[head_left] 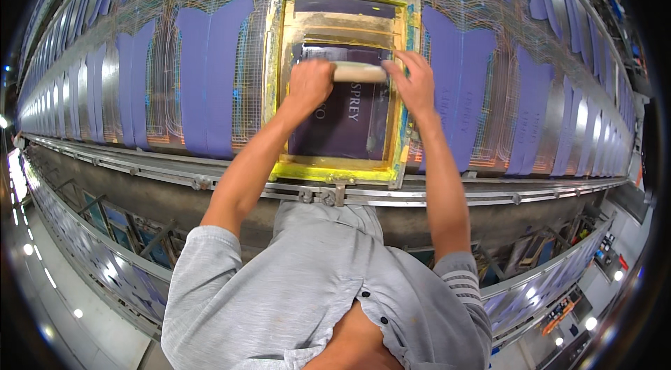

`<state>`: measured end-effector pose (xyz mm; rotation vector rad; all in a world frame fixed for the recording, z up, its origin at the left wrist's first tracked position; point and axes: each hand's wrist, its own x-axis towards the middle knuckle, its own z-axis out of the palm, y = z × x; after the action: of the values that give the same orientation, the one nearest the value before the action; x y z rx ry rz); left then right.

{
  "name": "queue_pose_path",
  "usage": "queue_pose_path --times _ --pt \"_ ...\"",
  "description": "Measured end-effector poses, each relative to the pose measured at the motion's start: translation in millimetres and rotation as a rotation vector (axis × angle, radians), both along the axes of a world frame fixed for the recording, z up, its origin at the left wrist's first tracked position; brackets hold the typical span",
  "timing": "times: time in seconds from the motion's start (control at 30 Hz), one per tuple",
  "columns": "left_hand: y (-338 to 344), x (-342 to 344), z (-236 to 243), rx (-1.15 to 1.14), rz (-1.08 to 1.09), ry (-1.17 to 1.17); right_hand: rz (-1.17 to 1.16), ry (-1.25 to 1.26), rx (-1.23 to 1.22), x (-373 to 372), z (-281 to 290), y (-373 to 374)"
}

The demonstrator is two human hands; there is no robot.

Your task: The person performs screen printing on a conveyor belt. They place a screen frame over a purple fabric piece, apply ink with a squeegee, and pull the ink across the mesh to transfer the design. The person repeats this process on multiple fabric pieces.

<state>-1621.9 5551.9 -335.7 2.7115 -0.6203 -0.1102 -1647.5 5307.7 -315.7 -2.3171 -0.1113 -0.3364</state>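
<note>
If taken as a squeegee (360, 72), judging by the pale, rounded handle, should feel fairly light and quite stiff, with little risk of breaking. Lies crosswise inside the yellow-edged printing screen (335, 172), about midway between far and near rails, with the screen's near end at the near edge of the counter (398, 197). Could turn slippery if wet with ink, so best taken at both ends of the handle, with palms over the top and fingers curled down the far face, pressing evenly against tipping. Impossible to see a blade beneath, or to judge its softness. Handle the mesh (342, 141) below with more care, as probably thin, taut and easily marked.

As for the hands, set apart, one to each end of the handle. On the left hand (312, 83), clamped in a fist around the left end, knuckles up. On the right hand (414, 83), poised at the right end, thumb against or just beside the handle, fingers near the screen's right rail; too blurred to tell whether firmly closed. Extended forward across the near edge, with both forearms slanting inward, the left more so.
</note>
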Motion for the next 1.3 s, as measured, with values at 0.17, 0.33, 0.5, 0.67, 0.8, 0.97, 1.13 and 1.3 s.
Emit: queue_pose_path --times 0.17,0.33,0.5,0.67,0.8,0.97,1.13,1.3 --pt "-16.8 81.6 4.4 0.064 -0.027 0.0 0.396 0.259 -0.529 81.5 13.3 24.0" --pt "-11.7 46.8 -9.0 0.088 -0.008 0.014 0.34 0.201 -0.541 53.2 -20.0 34.8" --pt "14.8 -92.6 -6.8 0.039 -0.013 0.058 0.359 0.102 -0.478 -80.3 -19.5 60.2" --pt "24.6 -151.8 6.3 0.042 -0.083 0.195 0.351 0.183 -0.431 -149.1 -20.0 68.6" --pt "13.6 -71.3 14.7 0.11 -0.049 0.216 0.398 0.312 -0.5 -69.0 -6.7 56.3" --pt "-6.4 51.0 6.1 0.163 -0.031 0.106 0.307 0.259 -0.495 54.7 -16.4 37.1" --pt "-9.5 48.9 -2.3 0.106 -0.068 0.049 0.328 0.168 -0.482 51.5 -24.7 33.7" --pt "9.1 -56.9 -2.9 0.026 -0.06 0.053 0.356 0.167 -0.502 -52.8 -23.2 54.0"
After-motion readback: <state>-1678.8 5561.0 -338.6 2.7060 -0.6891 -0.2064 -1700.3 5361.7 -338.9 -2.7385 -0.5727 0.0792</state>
